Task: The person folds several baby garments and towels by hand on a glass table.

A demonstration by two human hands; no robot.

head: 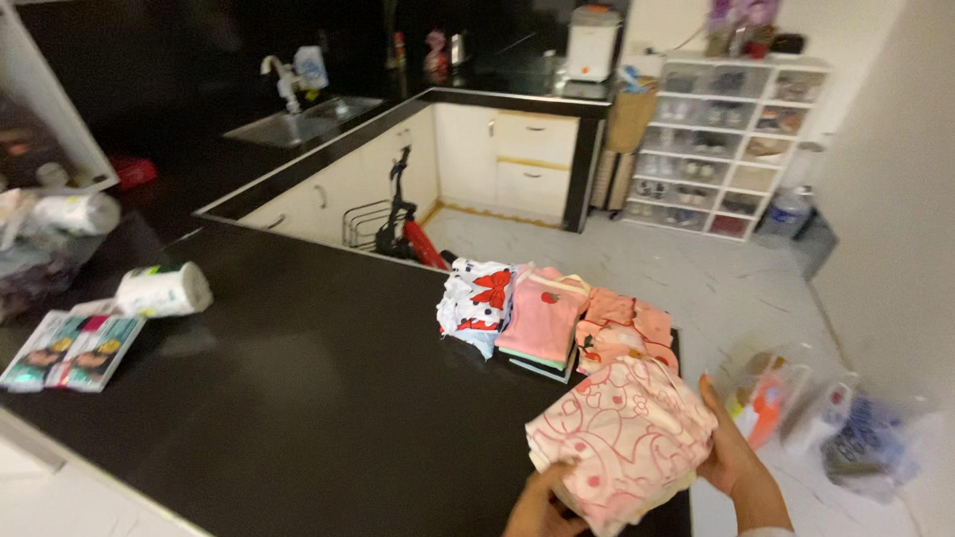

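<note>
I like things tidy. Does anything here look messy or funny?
A little. The folded pink garment held by the left hand and right hand overhangs the black counter edge. A paper towel roll lies tipped over.

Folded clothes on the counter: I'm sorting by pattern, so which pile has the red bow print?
The white folded garment, leftmost of the three piles and farthest from the hands, with a big red bow on top. The others are plain pink and orange-pink.

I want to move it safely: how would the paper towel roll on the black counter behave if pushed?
The paper towel roll lies on its side on the black counter, so it would probably roll. It looks light and soft, unlikely to break.
</note>
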